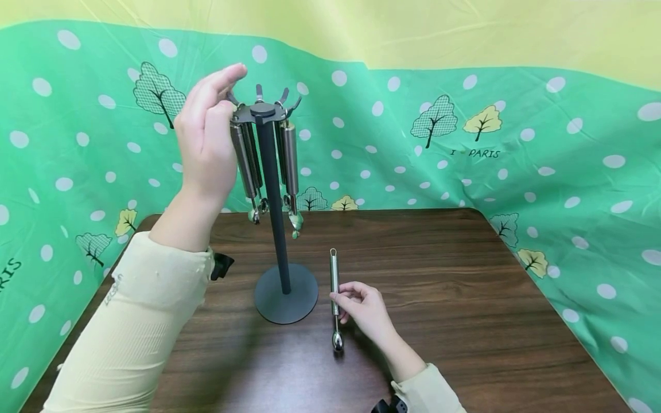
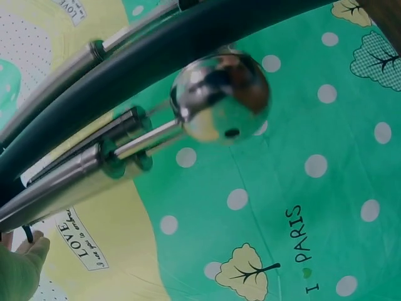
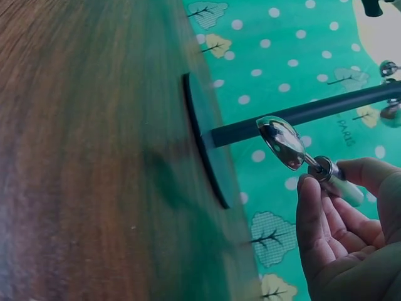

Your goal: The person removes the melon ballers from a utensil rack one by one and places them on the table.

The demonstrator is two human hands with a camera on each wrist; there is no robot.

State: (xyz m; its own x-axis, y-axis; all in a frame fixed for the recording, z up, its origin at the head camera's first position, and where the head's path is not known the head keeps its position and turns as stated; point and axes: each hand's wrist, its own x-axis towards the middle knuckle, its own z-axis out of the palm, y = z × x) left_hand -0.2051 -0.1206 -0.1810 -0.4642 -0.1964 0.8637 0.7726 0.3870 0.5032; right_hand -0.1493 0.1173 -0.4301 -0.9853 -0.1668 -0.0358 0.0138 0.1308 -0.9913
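A dark stand [image 1: 279, 229] with a round base and upturned hooks stands on the table. Several steel-handled scoops [image 1: 291, 158] hang from its hooks; the rounded steel bowl [image 2: 220, 97] of one is near in the left wrist view. My left hand [image 1: 206, 126] is raised at the stand's top left, fingers extended above a hook and thumb beside it. Low to the right of the base, my right hand [image 1: 366, 310] pinches a steel melon baller [image 1: 334, 281] by its handle. Its oval bowl [image 3: 282, 143] points toward me, its hanging loop away.
The brown wooden table [image 1: 439, 287] lies under the stand, its far edge close to a green spotted cloth [image 1: 392, 115] with printed trees. The stand's upright post [image 3: 301, 116] rises behind the melon baller in the right wrist view.
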